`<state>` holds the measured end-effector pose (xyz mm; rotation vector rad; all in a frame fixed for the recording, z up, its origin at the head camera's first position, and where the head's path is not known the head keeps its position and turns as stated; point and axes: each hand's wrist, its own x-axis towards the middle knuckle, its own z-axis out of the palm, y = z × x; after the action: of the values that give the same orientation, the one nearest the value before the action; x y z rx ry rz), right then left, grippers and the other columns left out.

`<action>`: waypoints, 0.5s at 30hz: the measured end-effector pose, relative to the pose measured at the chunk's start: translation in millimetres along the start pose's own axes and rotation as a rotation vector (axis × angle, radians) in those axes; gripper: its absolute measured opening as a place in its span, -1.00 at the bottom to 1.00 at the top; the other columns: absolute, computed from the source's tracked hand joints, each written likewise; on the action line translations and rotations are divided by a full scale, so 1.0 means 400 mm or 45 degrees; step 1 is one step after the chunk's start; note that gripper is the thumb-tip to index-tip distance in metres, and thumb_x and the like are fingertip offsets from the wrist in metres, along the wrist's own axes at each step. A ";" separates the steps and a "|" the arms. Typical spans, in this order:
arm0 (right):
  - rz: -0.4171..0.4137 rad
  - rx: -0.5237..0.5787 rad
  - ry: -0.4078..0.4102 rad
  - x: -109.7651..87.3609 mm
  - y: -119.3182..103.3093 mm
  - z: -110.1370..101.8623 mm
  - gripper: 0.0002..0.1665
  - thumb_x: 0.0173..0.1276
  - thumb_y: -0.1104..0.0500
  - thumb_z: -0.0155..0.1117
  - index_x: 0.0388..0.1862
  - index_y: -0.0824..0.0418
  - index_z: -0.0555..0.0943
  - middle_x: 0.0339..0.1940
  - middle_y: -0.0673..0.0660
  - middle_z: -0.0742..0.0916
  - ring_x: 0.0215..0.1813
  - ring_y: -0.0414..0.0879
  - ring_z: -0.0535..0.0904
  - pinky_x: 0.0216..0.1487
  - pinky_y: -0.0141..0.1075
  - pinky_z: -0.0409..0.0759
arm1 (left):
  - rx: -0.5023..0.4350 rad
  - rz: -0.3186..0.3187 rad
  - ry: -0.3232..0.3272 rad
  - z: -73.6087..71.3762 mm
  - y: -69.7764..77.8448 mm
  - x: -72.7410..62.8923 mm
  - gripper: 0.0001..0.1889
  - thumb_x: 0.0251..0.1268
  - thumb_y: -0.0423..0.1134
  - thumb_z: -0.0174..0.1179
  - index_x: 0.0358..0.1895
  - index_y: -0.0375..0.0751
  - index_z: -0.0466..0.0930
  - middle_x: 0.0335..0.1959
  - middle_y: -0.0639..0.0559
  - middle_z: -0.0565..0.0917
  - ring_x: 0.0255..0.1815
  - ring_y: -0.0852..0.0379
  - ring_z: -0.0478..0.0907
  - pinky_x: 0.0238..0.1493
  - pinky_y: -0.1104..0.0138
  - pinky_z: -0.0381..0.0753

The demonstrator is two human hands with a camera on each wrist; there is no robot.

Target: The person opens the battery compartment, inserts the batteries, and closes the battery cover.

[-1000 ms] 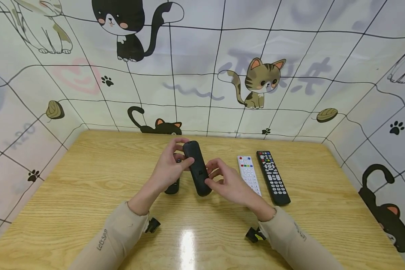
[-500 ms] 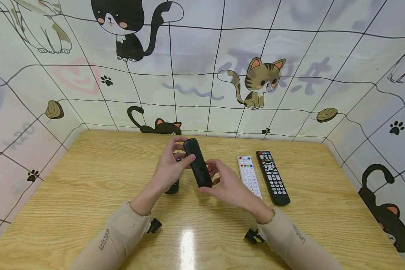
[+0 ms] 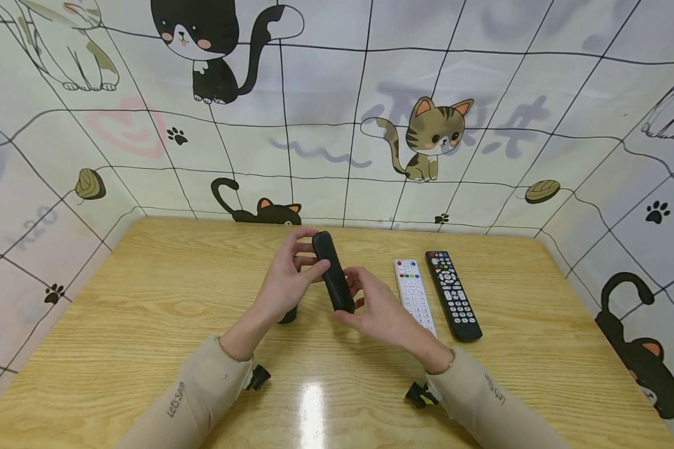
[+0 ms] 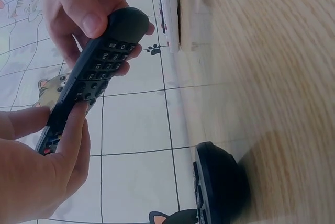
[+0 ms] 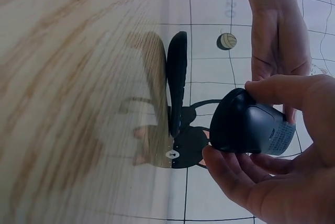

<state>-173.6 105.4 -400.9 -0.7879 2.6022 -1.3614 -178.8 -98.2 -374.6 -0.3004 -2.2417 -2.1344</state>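
Note:
A black remote control is held above the table, slanting from upper left to lower right. My left hand pinches its upper part between thumb and fingers. Round the lower end, my right hand has its thumb and fingers. Rows of buttons on the held remote show in the left wrist view, with a few coloured ones near the left fingers. In the right wrist view, the thick rounded end of the remote sits between the right thumb and fingers. Its button face is turned away from the head view.
Another black remote lies on the wooden table, mostly hidden behind the left hand. To the right lie a white remote and a longer black one, side by side. A cat-print curtain stands behind the table.
The held remote has rolled so that its narrow side, rather than its wide back, faces the head camera. My right fingers have shifted round its lower end. Both hands have moved slightly.

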 end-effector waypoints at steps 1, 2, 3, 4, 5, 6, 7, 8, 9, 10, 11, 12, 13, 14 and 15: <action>0.002 0.008 0.000 0.000 0.000 0.000 -0.18 0.21 0.30 0.56 0.39 0.34 0.38 -0.05 0.13 0.60 -0.06 -0.01 0.53 -0.05 -0.02 0.69 | 0.013 0.002 -0.003 0.000 0.000 0.000 -0.38 0.41 -0.48 0.28 0.46 -0.13 0.29 0.16 -0.27 0.53 0.06 -0.12 0.64 -0.03 0.02 0.72; 0.003 0.014 0.000 -0.001 0.000 -0.001 -0.18 0.21 0.30 0.56 0.40 0.34 0.38 -0.05 0.13 0.60 -0.06 -0.01 0.53 -0.05 -0.02 0.69 | 0.030 0.005 -0.005 0.000 0.000 0.000 -0.37 0.41 -0.48 0.29 0.46 -0.12 0.29 0.16 -0.26 0.54 0.07 -0.11 0.64 -0.02 0.03 0.72; 0.004 0.022 0.001 -0.001 0.000 -0.001 -0.19 0.22 0.30 0.55 0.40 0.35 0.37 -0.05 0.13 0.60 -0.06 -0.01 0.53 -0.04 -0.03 0.69 | 0.047 0.010 -0.009 -0.001 -0.001 0.000 -0.36 0.40 -0.47 0.29 0.47 -0.11 0.29 0.16 -0.25 0.55 0.07 -0.10 0.64 -0.02 0.05 0.72; 0.007 0.029 0.000 -0.001 -0.001 -0.002 -0.19 0.23 0.29 0.54 0.41 0.34 0.37 -0.05 0.13 0.60 -0.05 -0.01 0.53 -0.03 -0.04 0.69 | 0.068 0.017 -0.014 -0.002 -0.002 0.000 -0.35 0.39 -0.47 0.30 0.48 -0.11 0.29 0.16 -0.24 0.56 0.07 -0.10 0.64 -0.02 0.07 0.71; 0.010 0.033 -0.001 -0.002 -0.003 -0.003 -0.19 0.24 0.28 0.53 0.42 0.34 0.36 -0.05 0.13 0.61 -0.05 -0.02 0.54 -0.03 -0.05 0.69 | 0.092 0.025 -0.020 -0.003 -0.003 0.000 -0.33 0.38 -0.46 0.31 0.50 -0.11 0.29 0.16 -0.24 0.57 0.07 -0.10 0.64 -0.03 0.10 0.71; 0.016 0.040 -0.003 -0.002 -0.004 -0.003 -0.18 0.25 0.28 0.52 0.43 0.34 0.35 -0.04 0.14 0.61 -0.04 -0.02 0.54 -0.02 -0.06 0.69 | 0.111 0.028 -0.024 -0.004 -0.004 0.000 -0.32 0.38 -0.46 0.32 0.50 -0.09 0.29 0.16 -0.23 0.58 0.06 -0.09 0.63 -0.04 0.14 0.70; 0.024 0.053 -0.007 -0.002 -0.005 -0.004 -0.18 0.26 0.28 0.51 0.44 0.34 0.34 -0.02 0.14 0.62 -0.03 -0.02 0.55 -0.01 -0.07 0.69 | 0.127 0.034 -0.031 -0.005 -0.004 0.000 -0.31 0.37 -0.45 0.33 0.51 -0.07 0.29 0.16 -0.22 0.58 0.06 -0.09 0.63 -0.05 0.15 0.69; 0.030 0.063 -0.012 -0.003 -0.007 -0.004 -0.17 0.27 0.28 0.50 0.45 0.34 0.33 0.00 0.15 0.62 -0.02 -0.02 0.56 0.00 -0.09 0.69 | 0.140 0.041 -0.036 -0.006 -0.005 0.000 -0.30 0.36 -0.45 0.33 0.51 -0.07 0.29 0.16 -0.23 0.59 0.06 -0.10 0.63 -0.07 0.16 0.68; 0.036 0.074 -0.018 -0.003 -0.007 -0.005 -0.16 0.27 0.28 0.50 0.46 0.34 0.32 0.02 0.15 0.63 0.00 -0.02 0.57 0.00 -0.10 0.69 | 0.147 0.046 -0.044 -0.008 -0.006 -0.001 -0.29 0.36 -0.46 0.33 0.52 -0.06 0.28 0.17 -0.23 0.58 0.06 -0.11 0.63 -0.07 0.16 0.68; 0.041 0.089 -0.026 -0.004 -0.007 -0.004 -0.16 0.27 0.28 0.49 0.47 0.33 0.31 0.04 0.16 0.63 0.01 -0.01 0.57 0.00 -0.11 0.69 | 0.152 0.048 -0.050 -0.009 -0.006 -0.001 -0.28 0.35 -0.46 0.34 0.52 -0.05 0.28 0.17 -0.23 0.58 0.06 -0.11 0.62 -0.08 0.16 0.67; 0.044 0.106 -0.033 -0.005 -0.007 -0.004 -0.15 0.28 0.29 0.48 0.48 0.33 0.30 0.06 0.17 0.63 0.02 0.00 0.58 0.01 -0.12 0.69 | 0.156 0.048 -0.055 -0.009 -0.006 -0.002 -0.28 0.36 -0.45 0.34 0.52 -0.04 0.29 0.18 -0.23 0.57 0.06 -0.12 0.62 -0.08 0.16 0.67; 0.042 0.123 -0.040 -0.005 -0.006 -0.003 -0.15 0.28 0.29 0.47 0.48 0.33 0.29 0.07 0.19 0.63 0.03 0.01 0.59 0.01 -0.13 0.70 | 0.156 0.044 -0.059 -0.010 -0.006 -0.002 -0.29 0.36 -0.44 0.34 0.52 -0.03 0.29 0.19 -0.22 0.57 0.07 -0.12 0.62 -0.07 0.15 0.67; 0.038 0.137 -0.048 -0.006 -0.005 -0.003 -0.15 0.29 0.30 0.47 0.48 0.32 0.28 0.09 0.20 0.63 0.03 0.01 0.60 0.01 -0.14 0.70 | 0.157 0.042 -0.061 -0.010 -0.006 -0.002 -0.30 0.37 -0.43 0.34 0.52 -0.02 0.30 0.19 -0.22 0.57 0.07 -0.13 0.62 -0.06 0.14 0.67; 0.035 0.149 -0.054 -0.007 -0.005 -0.002 -0.15 0.29 0.30 0.46 0.48 0.31 0.28 0.09 0.20 0.63 0.04 0.01 0.61 0.01 -0.15 0.70 | 0.155 0.039 -0.064 -0.010 -0.006 -0.003 -0.31 0.38 -0.42 0.33 0.52 -0.01 0.30 0.19 -0.22 0.56 0.08 -0.13 0.62 -0.05 0.13 0.67; 0.032 0.161 -0.060 -0.008 -0.004 -0.001 -0.15 0.29 0.30 0.46 0.49 0.30 0.27 0.10 0.20 0.63 0.04 0.01 0.61 0.01 -0.16 0.70 | 0.155 0.037 -0.068 -0.010 -0.006 -0.003 -0.32 0.39 -0.41 0.33 0.52 0.00 0.30 0.20 -0.22 0.56 0.09 -0.13 0.62 -0.03 0.12 0.67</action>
<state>-170.5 106.5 -399.9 -0.7562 2.4542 -1.4651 -178.5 -102.4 -377.0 -0.3870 -2.3688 -1.9886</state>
